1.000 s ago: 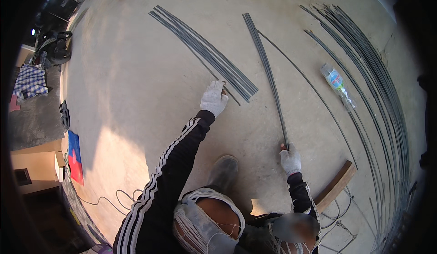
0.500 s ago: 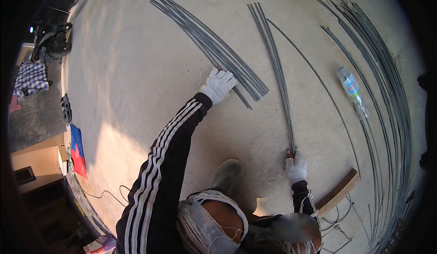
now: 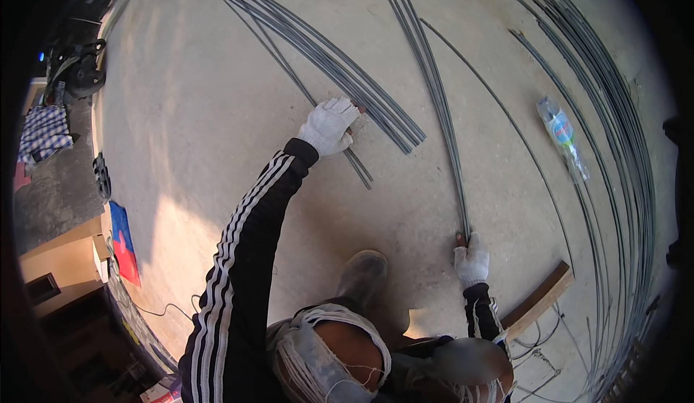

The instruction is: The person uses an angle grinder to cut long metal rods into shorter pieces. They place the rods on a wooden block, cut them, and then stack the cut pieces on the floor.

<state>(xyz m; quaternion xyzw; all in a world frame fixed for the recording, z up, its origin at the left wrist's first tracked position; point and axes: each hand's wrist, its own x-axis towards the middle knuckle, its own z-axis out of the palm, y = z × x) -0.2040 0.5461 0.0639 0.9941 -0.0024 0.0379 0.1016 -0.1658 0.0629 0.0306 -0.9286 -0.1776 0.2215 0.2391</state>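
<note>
My left hand (image 3: 329, 127), in a white fingerless glove, curls over two thin grey steel rods (image 3: 289, 73). These lie at a slant, their near ends parted from a bundle of steel rods (image 3: 340, 78) just to the right. The fingertips come close to that bundle, and the palm hides part of the two rods. On the right, my right hand (image 3: 471, 260), gloved the same way, is closed around the near ends of a narrow group of steel rods (image 3: 438, 99), which stretches away along the floor.
A single rod (image 3: 506, 110) lies right of the held group. Farther right are a clear plastic bottle (image 3: 562, 134) and a long curved stack of rods (image 3: 622, 114). A wooden block (image 3: 538, 298) lies near my right forearm. My boot (image 3: 363, 273) stands between my arms.
My left hand has moved slightly left, and two rods have swung left with it, away from the bundle. My right hand keeps its hold in nearly the same place.
</note>
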